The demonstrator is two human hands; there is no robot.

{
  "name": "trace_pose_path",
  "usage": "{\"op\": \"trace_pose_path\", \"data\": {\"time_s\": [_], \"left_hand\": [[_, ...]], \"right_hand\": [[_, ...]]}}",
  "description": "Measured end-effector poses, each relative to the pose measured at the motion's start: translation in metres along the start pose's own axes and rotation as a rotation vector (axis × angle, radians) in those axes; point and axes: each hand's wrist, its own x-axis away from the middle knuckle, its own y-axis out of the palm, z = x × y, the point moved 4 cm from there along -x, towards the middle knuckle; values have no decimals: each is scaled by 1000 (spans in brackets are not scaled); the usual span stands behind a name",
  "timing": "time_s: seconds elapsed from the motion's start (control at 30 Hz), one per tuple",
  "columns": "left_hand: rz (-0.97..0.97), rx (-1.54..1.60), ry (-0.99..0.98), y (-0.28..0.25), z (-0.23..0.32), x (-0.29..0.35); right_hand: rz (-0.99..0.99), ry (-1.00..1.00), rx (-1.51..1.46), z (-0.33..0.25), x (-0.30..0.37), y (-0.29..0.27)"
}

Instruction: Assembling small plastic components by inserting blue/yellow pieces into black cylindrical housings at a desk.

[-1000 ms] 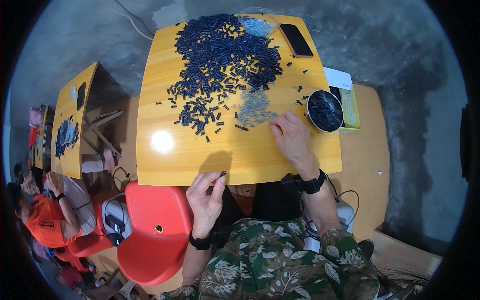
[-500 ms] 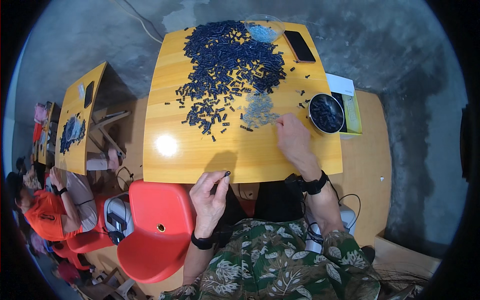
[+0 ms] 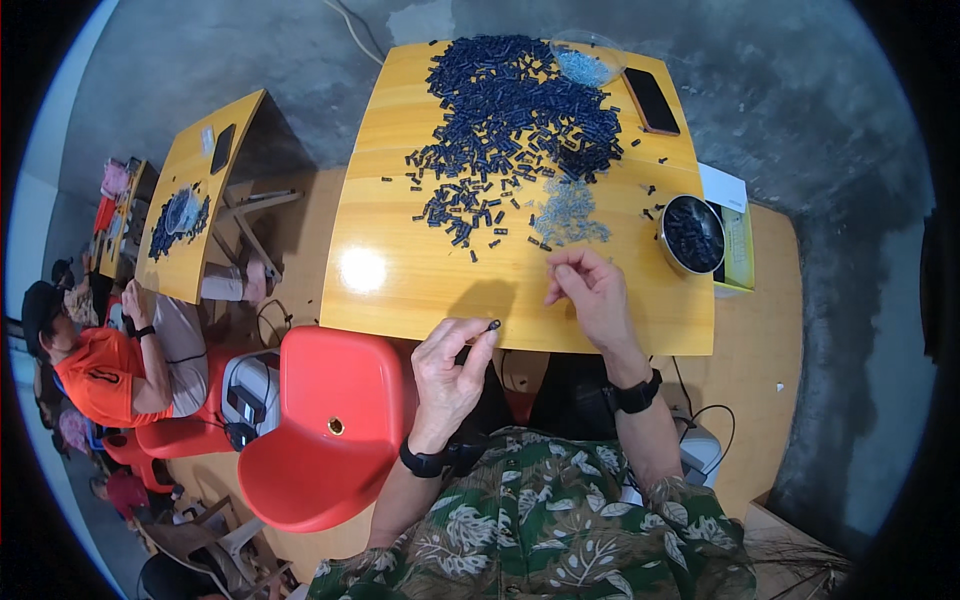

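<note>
Just past the table's near edge, my left hand (image 3: 450, 372) pinches a small black cylindrical plastic part (image 3: 494, 325) between thumb and fingertips. To its right, my right hand (image 3: 594, 302) hovers over the wooden table (image 3: 420, 290), thumb and fingers drawn together; anything between them is too small to make out. Beyond that hand lies a patch of tiny clear-bluish pieces (image 3: 567, 212). A big heap of black plastic parts (image 3: 520, 110) spreads over the far half of the table. More black parts fill a metal bowl (image 3: 674, 261) at the right edge.
At the far edge stand a clear dish (image 3: 612, 62) of small blue pieces and a phone (image 3: 652, 100). An open yellow-and-white box (image 3: 738, 260) sits beside the bowl. A red chair (image 3: 320, 470) is at my left. Further left, a person in orange (image 3: 105, 375) sits at another table (image 3: 190, 180).
My right hand has drawn back from the clear pieces toward my left hand and turned, its thumb and fingers now showing. My left hand still pinches the black part. The whole view has shifted.
</note>
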Motion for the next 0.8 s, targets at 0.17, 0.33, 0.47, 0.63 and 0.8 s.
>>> {"op": "trace_pose_path", "data": {"time_s": [0.17, 0.33, 0.47, 0.63, 0.8], "left_hand": [[-3, -8, -12, 0, -1, 1], [-17, -14, -10, 4, -3, 1], [-21, 0, -24, 5, -4, 1], [-30, -6, -43, 5, -3, 0], [3, 9, -39, 2, 4, -1]], "right_hand": [[150, 26, 163, -5, -15, -18], [217, 87, 183, 1, -14, -31], [223, 65, 215, 3, -13, -36], [225, 81, 208, -4, -12, -40], [-68, 206, -409, -9, 3, -14]]}}
